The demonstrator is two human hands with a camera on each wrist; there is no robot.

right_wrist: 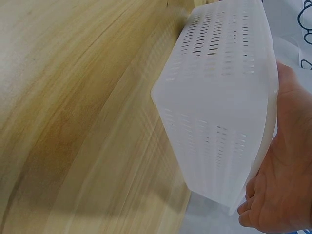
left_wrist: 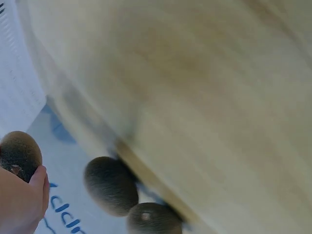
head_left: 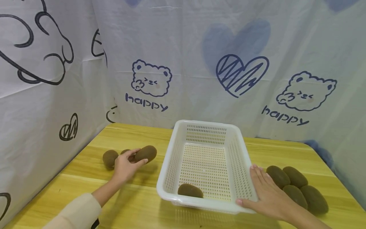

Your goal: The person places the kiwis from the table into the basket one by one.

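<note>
My left hand grips a brown kiwi at the left of the wooden table, thumb on top and fingers curled under it. Two more kiwis lie just beside it: one to the left, another half hidden behind the hand. The blurred left wrist view shows the held kiwi and the two loose kiwis. A white slotted basket stands mid-table with one kiwi at its near wall. My right hand lies flat against the basket's right side, fingers straight.
Several kiwis lie in a cluster right of the basket, next to my right hand. White printed cloth walls in the table at the back and left. The table's near front is bare wood.
</note>
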